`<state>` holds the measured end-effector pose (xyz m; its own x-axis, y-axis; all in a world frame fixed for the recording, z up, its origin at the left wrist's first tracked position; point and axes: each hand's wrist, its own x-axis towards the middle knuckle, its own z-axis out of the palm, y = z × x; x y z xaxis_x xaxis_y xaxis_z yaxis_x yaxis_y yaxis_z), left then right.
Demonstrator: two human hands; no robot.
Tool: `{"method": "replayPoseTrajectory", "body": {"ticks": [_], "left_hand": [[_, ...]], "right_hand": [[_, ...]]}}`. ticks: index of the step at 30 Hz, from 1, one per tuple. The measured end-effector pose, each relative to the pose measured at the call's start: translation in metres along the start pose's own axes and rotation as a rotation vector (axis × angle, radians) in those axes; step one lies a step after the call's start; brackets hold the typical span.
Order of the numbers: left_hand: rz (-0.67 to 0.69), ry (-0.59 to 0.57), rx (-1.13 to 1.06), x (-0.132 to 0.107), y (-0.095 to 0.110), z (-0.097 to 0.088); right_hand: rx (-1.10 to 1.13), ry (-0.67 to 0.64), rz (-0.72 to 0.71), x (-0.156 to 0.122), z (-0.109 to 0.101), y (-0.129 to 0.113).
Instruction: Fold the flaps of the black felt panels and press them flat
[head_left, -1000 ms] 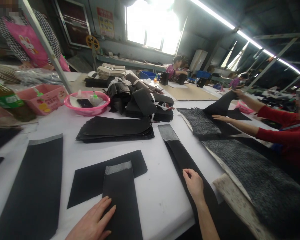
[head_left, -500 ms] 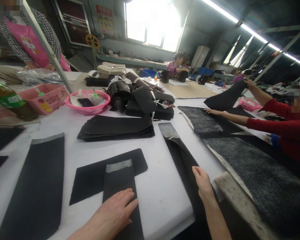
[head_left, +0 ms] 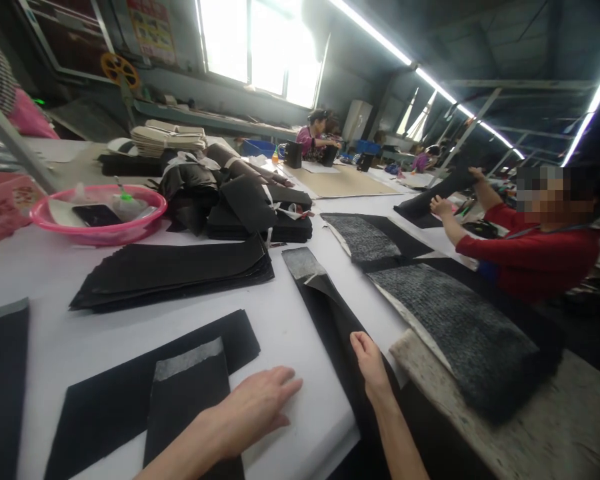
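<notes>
My right hand (head_left: pixel 370 365) pinches the edge of a long black strip (head_left: pixel 325 313), whose upper layer is partly peeled up below its grey far end. Over the white table (head_left: pixel 280 333), my left hand (head_left: pixel 260 408) is held with its fingers a little apart and nothing in them. Its wrist crosses a black piece with a grey end band (head_left: pixel 180 407), which lies across another plain black piece (head_left: pixel 100 393). Farther back is a stack of black pieces (head_left: pixel 175 273).
Textured grey-black sheets (head_left: pixel 445 313) lie to the right, by a co-worker in red sleeves (head_left: pixel 525 260) who lifts a black sheet. A pink basin (head_left: pixel 100 233) holds a phone. Tied black bundles (head_left: pixel 260 213) stand behind the stack. Another black piece (head_left: pixel 3 387) lies at far left.
My left hand has moved right, off the grey-banded piece and over the bare table. My right hand keeps its pinch. The view has turned right, and the co-worker's hands have moved with the black sheet.
</notes>
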<state>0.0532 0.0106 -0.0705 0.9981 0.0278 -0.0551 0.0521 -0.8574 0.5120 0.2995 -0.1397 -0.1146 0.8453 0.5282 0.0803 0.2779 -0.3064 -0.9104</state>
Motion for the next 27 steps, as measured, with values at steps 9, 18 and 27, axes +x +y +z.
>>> {"method": "replayPoseTrajectory", "body": {"ticks": [9, 18, 27], "left_hand": [[0.006, 0.188, 0.202, 0.106, -0.031, 0.012], [-0.058, 0.265, 0.268, 0.141, -0.037, 0.004], [-0.007, 0.276, 0.284, 0.164, -0.052, -0.006]], "right_hand": [[-0.171, 0.020, -0.138, -0.011, 0.011, -0.004], [-0.325, -0.022, -0.248, -0.020, 0.018, -0.010], [-0.408, -0.118, -0.319, -0.022, 0.016, -0.023]]}}
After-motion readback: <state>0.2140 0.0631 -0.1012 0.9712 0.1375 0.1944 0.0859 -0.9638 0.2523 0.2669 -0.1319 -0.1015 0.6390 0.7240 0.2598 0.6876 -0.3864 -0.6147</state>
